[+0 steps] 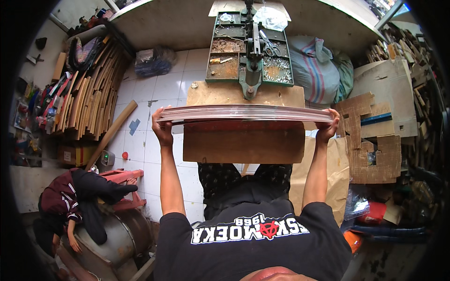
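Between my two hands stretches a long stack of thin, flat sheets (243, 112), seen edge-on with pale and reddish edges. My left hand (162, 125) is closed round its left end, and my right hand (329, 125) grips the right end. The stack is level, above a brown wooden board (241, 143) in front of my lap. What the sheets are made of I cannot tell. Just beyond the stack stands a dark green hand press (253, 70), fixed on a wooden base (206, 93).
A green compartment tray (227, 61) with small metal parts and scissors (270, 47) surrounds the press. Wooden strips (89, 93) lean at the left; a striped sack (311, 70) and cut cardboard (375, 164) are at the right. Another person (61, 196) rests at lower left beside a metal drum (115, 232).
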The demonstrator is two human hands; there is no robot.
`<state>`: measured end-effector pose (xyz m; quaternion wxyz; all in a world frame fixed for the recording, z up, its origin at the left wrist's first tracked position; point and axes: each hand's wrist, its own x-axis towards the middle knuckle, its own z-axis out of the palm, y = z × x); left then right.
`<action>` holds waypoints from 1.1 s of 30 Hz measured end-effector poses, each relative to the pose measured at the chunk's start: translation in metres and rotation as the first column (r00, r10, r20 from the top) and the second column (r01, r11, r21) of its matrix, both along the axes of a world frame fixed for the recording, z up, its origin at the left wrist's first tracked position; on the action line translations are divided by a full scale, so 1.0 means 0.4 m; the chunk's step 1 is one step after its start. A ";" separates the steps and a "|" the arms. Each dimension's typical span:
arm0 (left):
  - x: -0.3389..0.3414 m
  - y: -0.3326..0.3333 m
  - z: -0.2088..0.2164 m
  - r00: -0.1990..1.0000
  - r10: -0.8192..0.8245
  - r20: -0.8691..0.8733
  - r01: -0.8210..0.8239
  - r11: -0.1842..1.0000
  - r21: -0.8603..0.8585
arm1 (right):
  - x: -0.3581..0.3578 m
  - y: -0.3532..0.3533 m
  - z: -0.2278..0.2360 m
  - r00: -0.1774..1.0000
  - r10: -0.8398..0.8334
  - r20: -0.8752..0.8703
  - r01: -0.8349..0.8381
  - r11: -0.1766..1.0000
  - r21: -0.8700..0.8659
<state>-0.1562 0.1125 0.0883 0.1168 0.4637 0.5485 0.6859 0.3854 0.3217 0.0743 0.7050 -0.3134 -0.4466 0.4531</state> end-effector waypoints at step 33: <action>0.031 -0.027 0.059 0.903 -0.335 0.270 0.367 0.927 -0.074 | 0.027 -0.036 0.012 0.969 0.221 0.114 -0.193 0.958 -0.213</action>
